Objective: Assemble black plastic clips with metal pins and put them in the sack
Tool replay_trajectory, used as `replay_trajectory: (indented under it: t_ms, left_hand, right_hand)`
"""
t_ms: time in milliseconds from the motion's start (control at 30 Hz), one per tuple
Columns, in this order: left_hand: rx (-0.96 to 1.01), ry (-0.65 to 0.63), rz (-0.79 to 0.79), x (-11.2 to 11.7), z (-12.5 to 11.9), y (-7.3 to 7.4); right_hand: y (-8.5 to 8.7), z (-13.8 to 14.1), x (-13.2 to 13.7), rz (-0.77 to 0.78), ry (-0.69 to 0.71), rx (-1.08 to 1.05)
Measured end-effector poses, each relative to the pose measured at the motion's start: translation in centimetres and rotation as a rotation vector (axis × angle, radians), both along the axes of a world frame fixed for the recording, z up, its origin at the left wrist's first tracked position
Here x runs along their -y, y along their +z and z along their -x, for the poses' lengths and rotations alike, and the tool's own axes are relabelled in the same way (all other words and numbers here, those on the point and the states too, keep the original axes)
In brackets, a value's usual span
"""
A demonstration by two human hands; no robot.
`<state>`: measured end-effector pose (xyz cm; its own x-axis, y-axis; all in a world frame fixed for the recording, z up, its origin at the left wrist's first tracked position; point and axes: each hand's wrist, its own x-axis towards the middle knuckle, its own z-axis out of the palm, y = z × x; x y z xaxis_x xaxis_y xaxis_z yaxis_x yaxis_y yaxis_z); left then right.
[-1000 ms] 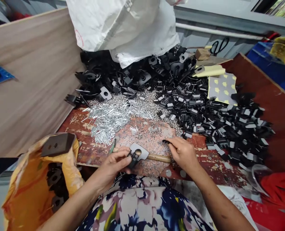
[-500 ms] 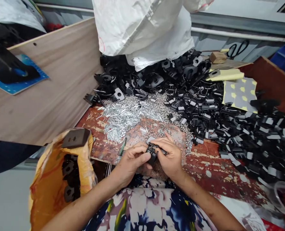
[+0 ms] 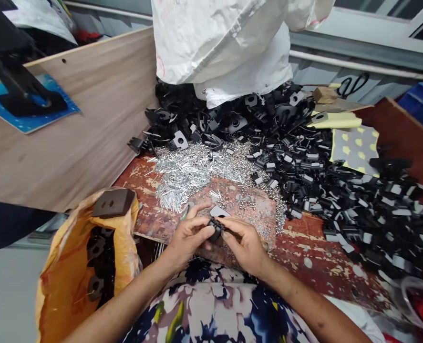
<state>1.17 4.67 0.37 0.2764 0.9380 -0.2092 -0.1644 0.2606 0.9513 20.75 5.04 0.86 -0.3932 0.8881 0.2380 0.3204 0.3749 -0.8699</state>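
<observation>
My left hand (image 3: 189,237) and my right hand (image 3: 242,241) meet over the near edge of the worn red table (image 3: 325,257). Both pinch one small black clip (image 3: 215,226), which has a grey metal plate (image 3: 220,211) at its far end. Just beyond my hands lies a heap of short silver pins (image 3: 193,172). Further back and to the right spreads a large pile of black clips (image 3: 325,181).
An orange bag (image 3: 71,267) with black parts inside stands at my left, a dark block (image 3: 113,203) on its rim. A white sack (image 3: 229,47) hangs over the back. A wooden board (image 3: 75,128) walls the left. Scissors (image 3: 350,85) and yellow sticker sheets (image 3: 356,145) lie far right.
A second ago my right hand reached among the pins while my left held the clip. Both hands have come together on the clip. The view has shifted right.
</observation>
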Motion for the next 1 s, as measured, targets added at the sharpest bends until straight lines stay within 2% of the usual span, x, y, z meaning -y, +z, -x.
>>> replay_trajectory:
  t_ms: [67, 200, 267, 333, 400, 467, 600, 633, 700, 800, 900, 967, 1000]
  left_hand:
    - [-0.010, 0.005, 0.014, -0.1, 0.8, -0.3]
    - [-0.004, 0.086, 0.056, 0.1, 2.0, -1.1]
    - [-0.019, 0.090, 0.071, 0.3, 2.2, -1.4]
    - [-0.053, 0.095, 0.060, 0.3, 2.2, -1.4]
    - [-0.143, 0.098, -0.036, 0.1, 2.0, -1.0]
    - [-0.300, 0.070, -0.225, -0.2, 1.8, -0.1]
    - [-0.586, -0.135, -0.591, -0.6, 1.0, 1.9]
    - [-0.624, -0.196, -0.648, -0.6, 0.7, 2.2]
    - [-0.672, -0.270, -0.728, -0.4, 0.1, 2.5]
    - [-0.704, -0.299, -0.769, 0.0, -0.5, 2.5]
    - [-0.706, -0.270, -0.723, 0.0, -0.5, 2.3]
    - [-0.657, -0.200, -0.633, -0.3, -0.2, 2.2]
    - [-0.613, -0.161, -0.567, -0.5, 0.1, 2.0]
  right_hand:
    - [0.0, -1.1, -1.7, -0.075, 0.028, 0.151]
    - [-0.8, -3.1, -6.2, -0.375, -0.161, 0.566]
    - [-1.4, -3.4, -7.6, -0.438, -0.118, 0.719]
    - [-1.7, -3.5, -8.1, -0.442, -0.064, 0.751]
    - [-1.2, -3.5, -7.5, -0.372, -0.084, 0.654]
    - [-0.3, -3.5, -6.5, -0.149, -0.059, 0.445]
    - [0.9, -3.2, -4.3, 0.538, 0.313, 0.007]
    - [0.9, -3.0, -3.9, 0.653, 0.374, -0.066]
    - [0.6, -2.5, -3.1, 0.774, 0.392, -0.169]
    - [0.5, -2.1, -2.4, 0.755, 0.324, -0.180]
    - [0.8, -3.2, -2.9, 0.681, 0.300, -0.087]
    - [1.0, -5.0, -4.5, 0.551, 0.174, 0.002]
    - [0.9, -6.1, -5.6, 0.408, 0.063, 0.108]
